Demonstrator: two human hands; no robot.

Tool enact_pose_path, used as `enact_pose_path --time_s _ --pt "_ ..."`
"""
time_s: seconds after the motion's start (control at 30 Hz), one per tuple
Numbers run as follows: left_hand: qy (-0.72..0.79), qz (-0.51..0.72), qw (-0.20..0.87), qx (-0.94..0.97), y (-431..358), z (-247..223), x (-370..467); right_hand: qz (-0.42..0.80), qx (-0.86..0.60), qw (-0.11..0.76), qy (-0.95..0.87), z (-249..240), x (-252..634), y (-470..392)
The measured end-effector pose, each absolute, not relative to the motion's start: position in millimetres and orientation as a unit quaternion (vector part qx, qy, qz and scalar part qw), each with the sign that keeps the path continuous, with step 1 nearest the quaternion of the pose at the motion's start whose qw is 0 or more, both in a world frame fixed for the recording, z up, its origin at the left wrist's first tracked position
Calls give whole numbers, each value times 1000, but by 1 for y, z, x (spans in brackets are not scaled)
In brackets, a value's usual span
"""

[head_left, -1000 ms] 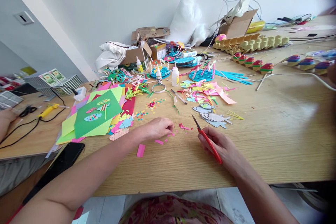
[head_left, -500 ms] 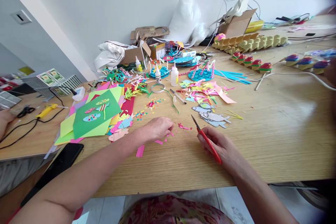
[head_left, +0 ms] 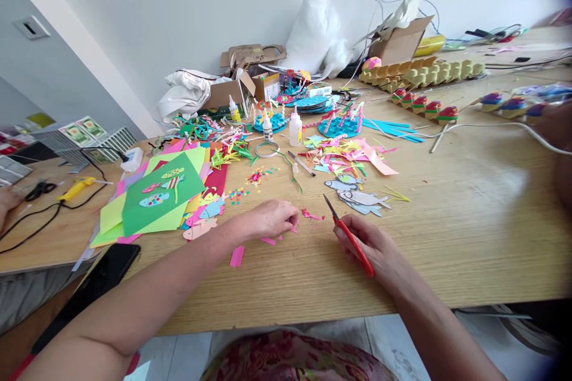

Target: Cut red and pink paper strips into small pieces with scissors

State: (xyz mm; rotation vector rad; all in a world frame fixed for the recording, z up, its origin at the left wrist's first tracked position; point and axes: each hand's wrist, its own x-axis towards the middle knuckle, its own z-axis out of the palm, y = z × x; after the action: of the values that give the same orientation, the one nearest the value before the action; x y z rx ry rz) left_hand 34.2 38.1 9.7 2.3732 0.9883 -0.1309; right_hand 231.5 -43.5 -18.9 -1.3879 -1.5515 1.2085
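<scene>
In the head view my right hand (head_left: pixel 364 244) grips a pair of scissors (head_left: pixel 353 242) with red handles, its dark blades pointing up and left. My left hand (head_left: pixel 277 218) is closed, fingertips down at the tabletop among pink paper scraps (head_left: pixel 269 241); whatever it pinches is hidden. Between the hands lies a small heap of pink clippings (head_left: pixel 309 214). A larger pink paper strip (head_left: pixel 236 256) rests below my left wrist. Grey and blue paper fish (head_left: pixel 357 196) lie just beyond the scissors.
Left stand coloured paper sheets (head_left: pixel 156 208) with decorated fish, and a black phone (head_left: pixel 114 268) at the table edge. Glue bottles (head_left: pixel 295 129), a tape ring (head_left: pixel 267 149), a pen (head_left: pixel 302 164) and paper strips (head_left: pixel 353 155) lie ahead. Another person's hand (head_left: pixel 6 199) shows far left.
My left hand has shifted slightly right, toward the small pink heap. My right hand still holds the scissors in nearly the same place. The whole view has drifted a little.
</scene>
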Motion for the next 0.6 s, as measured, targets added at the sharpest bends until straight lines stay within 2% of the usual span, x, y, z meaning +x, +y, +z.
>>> enact_pose_path --time_s 0.6 --pt "396 -55 210 892 27 13 41 469 -536 366 -599 -21 231 -43"
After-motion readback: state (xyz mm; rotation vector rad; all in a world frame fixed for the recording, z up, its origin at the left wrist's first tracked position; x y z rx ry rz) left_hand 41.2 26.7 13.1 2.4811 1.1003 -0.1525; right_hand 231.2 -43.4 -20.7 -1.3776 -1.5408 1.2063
